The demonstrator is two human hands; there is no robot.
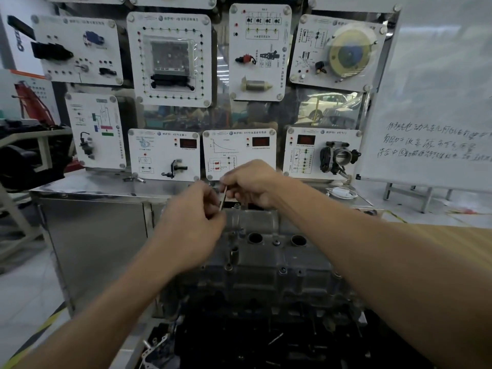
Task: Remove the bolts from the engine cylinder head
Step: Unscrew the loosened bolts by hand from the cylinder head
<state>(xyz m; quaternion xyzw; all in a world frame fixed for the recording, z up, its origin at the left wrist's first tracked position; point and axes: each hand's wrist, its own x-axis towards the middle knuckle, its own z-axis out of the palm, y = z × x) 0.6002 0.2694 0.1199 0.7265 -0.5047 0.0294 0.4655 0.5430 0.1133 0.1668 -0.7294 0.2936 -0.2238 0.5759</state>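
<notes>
Head view — forward, downward, close in.

I see a dull grey cylinder head (266,272). White panels (165,158) carry red displays (188,143); yellow-black striped tape (45,327) lines the floor (21,296)

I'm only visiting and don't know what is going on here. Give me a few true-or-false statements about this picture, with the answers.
1. The left hand and the right hand both pinch a thin rod near the far end of the engine. True.
2. The right hand lies flat on the engine. False: it pinches the rod's upper end.
3. Two round holes show in the engine's top. True.
4. The whiteboard stands on the left. False: it stands on the right, with handwriting on it.
5. The person wears gloves. False: both hands are bare.
</notes>
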